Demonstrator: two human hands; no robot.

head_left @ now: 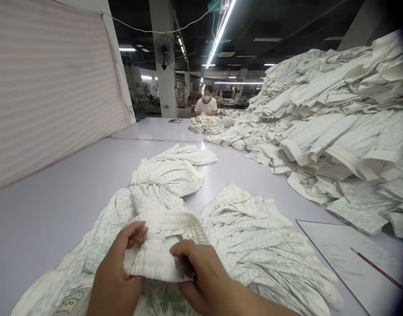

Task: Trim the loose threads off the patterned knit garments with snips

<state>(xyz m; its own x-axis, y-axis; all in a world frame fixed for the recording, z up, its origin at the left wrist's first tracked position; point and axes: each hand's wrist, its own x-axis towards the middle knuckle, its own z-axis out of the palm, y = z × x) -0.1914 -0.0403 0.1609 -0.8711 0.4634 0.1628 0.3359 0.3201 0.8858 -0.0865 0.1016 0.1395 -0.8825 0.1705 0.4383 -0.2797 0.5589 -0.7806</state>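
Near the bottom centre, my left hand (pixel 120 267) grips the left side of a white ribbed waistband (pixel 158 259) on a pale green patterned garment (pixel 162 175). My right hand (pixel 201 272) is closed around a small dark tool (pixel 185 266), partly hidden by the fingers, at the band's right part. The waistband is held open, its inside facing up. Beneath the hands lies more patterned cloth (pixel 106 224), with a small printed figure at the lower left. A gathered heap of similar garments (pixel 254 237) lies just right of my hands.
A tall pile of garments (pixel 340 118) fills the right side of the table (pixel 56 210). A paper sheet (pixel 346 259) with a pencil (pixel 376 267) lies at the lower right. Pinkish striped cloth (pixel 53 79) hangs at left. A person (pixel 206 104) is at the far end.
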